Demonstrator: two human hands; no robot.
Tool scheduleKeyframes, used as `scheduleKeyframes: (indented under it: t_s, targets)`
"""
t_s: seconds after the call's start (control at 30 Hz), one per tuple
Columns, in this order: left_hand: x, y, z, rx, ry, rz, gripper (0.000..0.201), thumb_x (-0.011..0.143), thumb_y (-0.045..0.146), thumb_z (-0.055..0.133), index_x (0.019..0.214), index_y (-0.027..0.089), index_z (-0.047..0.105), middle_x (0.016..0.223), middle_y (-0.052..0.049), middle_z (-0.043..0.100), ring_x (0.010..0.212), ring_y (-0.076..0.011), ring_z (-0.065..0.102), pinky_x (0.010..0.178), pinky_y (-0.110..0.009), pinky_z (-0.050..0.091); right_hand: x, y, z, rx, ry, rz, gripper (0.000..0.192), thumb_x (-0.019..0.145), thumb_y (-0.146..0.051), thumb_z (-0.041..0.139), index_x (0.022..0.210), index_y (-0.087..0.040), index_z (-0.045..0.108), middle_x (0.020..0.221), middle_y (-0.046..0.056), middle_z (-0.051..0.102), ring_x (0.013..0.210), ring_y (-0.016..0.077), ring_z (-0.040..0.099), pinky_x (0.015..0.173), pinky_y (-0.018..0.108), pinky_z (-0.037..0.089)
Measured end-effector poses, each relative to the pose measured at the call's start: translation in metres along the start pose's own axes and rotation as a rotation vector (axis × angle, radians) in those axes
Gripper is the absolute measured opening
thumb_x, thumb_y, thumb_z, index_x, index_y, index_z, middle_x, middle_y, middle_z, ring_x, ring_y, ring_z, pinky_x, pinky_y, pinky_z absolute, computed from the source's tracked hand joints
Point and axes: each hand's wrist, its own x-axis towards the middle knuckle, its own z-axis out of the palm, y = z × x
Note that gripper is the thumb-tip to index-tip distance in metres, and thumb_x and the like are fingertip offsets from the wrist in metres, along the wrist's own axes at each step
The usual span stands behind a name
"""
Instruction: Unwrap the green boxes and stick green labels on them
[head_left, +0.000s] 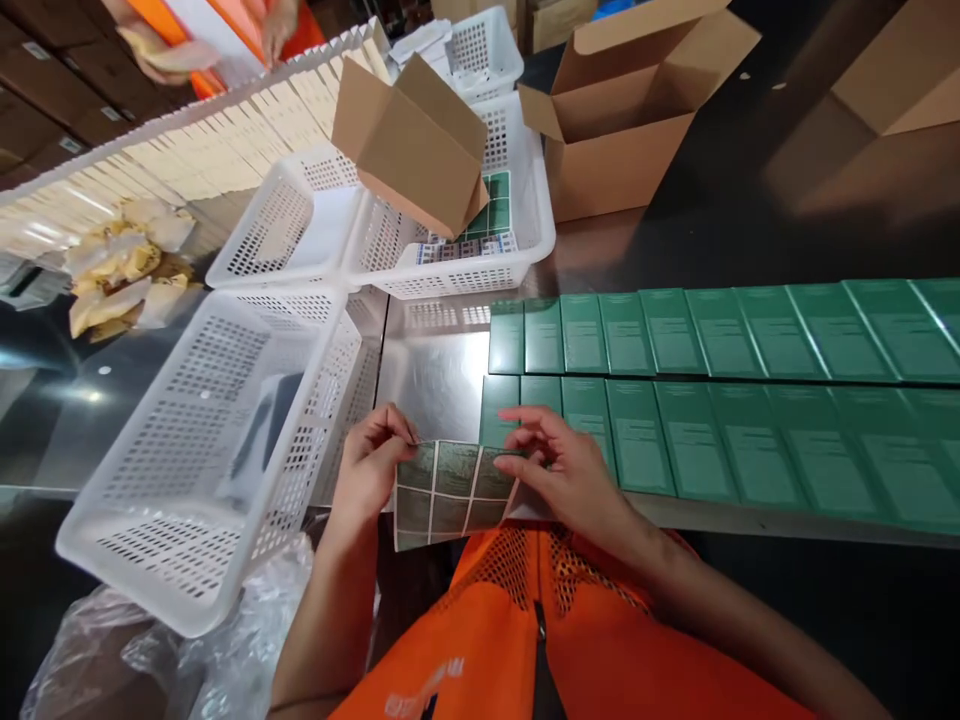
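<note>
In front of my orange vest, I hold a sheet of dark green rectangular stickers [452, 490], split by pale lines and slightly bent. My left hand [371, 465] pinches its upper left corner between thumb and fingers. At the upper right corner, my right hand [566, 470] has thumb and fingertips closed on the sheet's edge, with the index finger raised. Just beyond the right hand, green boxes [637, 435] lie side by side in two long rows on the metal table. A clear rectangle shows on many of their tops.
A white basket [187, 430] with a dark flat item stands left. Behind are more white baskets [450, 275], one containing green sticker sheets [495, 205] and a tilted carton [424, 145]. An open carton [615, 150] stands beyond the boxes. Across the table is another person's hand [279, 30].
</note>
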Motion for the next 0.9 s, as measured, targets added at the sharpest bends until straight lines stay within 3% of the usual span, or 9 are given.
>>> scheduleKeyframes:
  t_s: [0.07, 0.17, 0.27, 0.37, 0.47, 0.53, 0.6, 0.77, 0.9]
  targets:
    - [0.001, -0.003, 0.002, 0.012, 0.054, -0.015, 0.011, 0.054, 0.012, 0.059, 0.051, 0.021, 0.053, 0.055, 0.003, 0.055, 0.057, -0.0134, 0.051, 0.058, -0.025, 0.04, -0.002, 0.0, 0.001, -0.13, 0.037, -0.09, 0.027, 0.086, -0.032, 0.075, 0.112, -0.027, 0.072, 0.086, 0.0, 0.072, 0.059, 0.0121, 0.057, 0.055, 0.026, 0.046]
    - [0.003, -0.007, 0.007, 0.052, 0.157, -0.01, 0.009, 0.054, 0.014, 0.056, 0.051, 0.021, 0.051, 0.057, 0.003, 0.054, 0.059, -0.0134, 0.05, 0.058, -0.025, 0.036, -0.004, 0.002, 0.004, -0.286, 0.096, -0.355, 0.006, 0.092, -0.027, 0.072, 0.097, -0.024, 0.073, 0.085, 0.001, 0.075, 0.073, 0.0164, 0.068, 0.066, 0.028, 0.054]
    - [0.005, -0.011, 0.009, 0.144, 0.259, 0.018, 0.007, 0.056, 0.016, 0.052, 0.053, 0.021, 0.048, 0.056, 0.003, 0.052, 0.059, -0.0137, 0.047, 0.057, -0.026, 0.033, -0.008, 0.007, 0.011, -0.378, 0.082, -0.664, 0.013, 0.098, -0.016, 0.063, 0.089, -0.021, 0.071, 0.096, 0.004, 0.075, 0.093, 0.0182, 0.069, 0.083, 0.031, 0.056]
    - [0.009, -0.013, 0.009, 0.323, 0.403, 0.033, 0.007, 0.061, 0.019, 0.051, 0.055, 0.022, 0.048, 0.054, 0.005, 0.047, 0.057, -0.0135, 0.042, 0.056, -0.027, 0.031, -0.018, 0.01, 0.018, -0.519, -0.012, -0.921, 0.018, 0.101, -0.014, 0.058, 0.089, -0.019, 0.07, 0.097, 0.003, 0.073, 0.106, 0.02, 0.062, 0.091, 0.035, 0.052]
    - [0.014, -0.016, 0.006, 0.477, 0.496, 0.043, 0.01, 0.065, 0.021, 0.05, 0.056, 0.022, 0.047, 0.052, 0.006, 0.041, 0.056, -0.0133, 0.039, 0.057, -0.028, 0.029, -0.03, -0.003, 0.015, -0.495, -0.247, -1.028, 0.021, 0.104, -0.016, 0.055, 0.089, -0.02, 0.068, 0.085, -0.003, 0.071, 0.098, 0.0165, 0.062, 0.092, 0.033, 0.047]
    - [0.015, -0.018, 0.003, 0.531, 0.509, 0.067, 0.011, 0.066, 0.021, 0.049, 0.055, 0.022, 0.046, 0.052, 0.006, 0.04, 0.057, -0.0132, 0.039, 0.058, -0.028, 0.03, -0.033, -0.021, 0.004, -0.313, -0.41, -0.955, 0.022, 0.106, -0.021, 0.054, 0.089, -0.021, 0.069, 0.082, -0.003, 0.07, 0.094, 0.0144, 0.063, 0.092, 0.03, 0.048]
    - [0.014, -0.022, 0.0, 0.539, 0.483, 0.088, 0.013, 0.067, 0.022, 0.049, 0.055, 0.022, 0.045, 0.052, 0.005, 0.039, 0.057, -0.0132, 0.039, 0.058, -0.028, 0.03, -0.027, -0.04, -0.014, -0.149, -0.445, -0.824, 0.024, 0.106, -0.026, 0.055, 0.089, -0.022, 0.071, 0.081, -0.001, 0.07, 0.088, 0.0134, 0.064, 0.089, 0.028, 0.05]
    - [-0.004, -0.03, 0.005, 0.457, 0.27, 0.132, 0.013, 0.073, 0.023, 0.053, 0.061, 0.022, 0.051, 0.053, 0.005, 0.044, 0.053, -0.0125, 0.042, 0.055, -0.027, 0.031, 0.023, -0.062, -0.053, -0.142, -0.2, -0.3, 0.009, 0.092, -0.033, 0.073, 0.089, -0.024, 0.076, 0.084, 0.0, 0.071, 0.078, 0.0148, 0.064, 0.07, 0.028, 0.05]
    - [-0.021, -0.026, 0.018, 0.466, -0.041, 0.118, 0.028, 0.09, 0.042, 0.057, 0.072, 0.021, 0.063, 0.051, 0.006, 0.046, 0.048, -0.0119, 0.044, 0.051, -0.025, 0.031, 0.062, -0.055, -0.059, -0.101, -0.237, -0.01, 0.018, 0.08, -0.039, 0.077, 0.086, -0.022, 0.075, 0.08, 0.001, 0.069, 0.07, 0.015, 0.059, 0.062, 0.028, 0.046]
